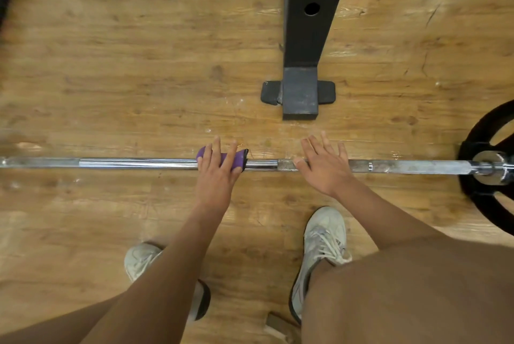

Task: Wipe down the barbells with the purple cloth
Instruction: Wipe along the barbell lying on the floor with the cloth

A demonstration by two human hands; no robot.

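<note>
A long steel barbell lies across the wooden floor from left to right. The purple cloth is wrapped over the bar near its middle. My left hand lies on top of the cloth with straight fingers pointing past the bar, pressing the cloth onto it. My right hand rests flat on the bar a little to the right, fingers spread and straight, thumb lying along the knurled part. A black weight plate sits on the bar's right end.
The black foot of a rack upright stands on the floor just beyond the bar, between my hands. My two white sneakers are planted just behind the bar. A dark edge runs along the top left corner.
</note>
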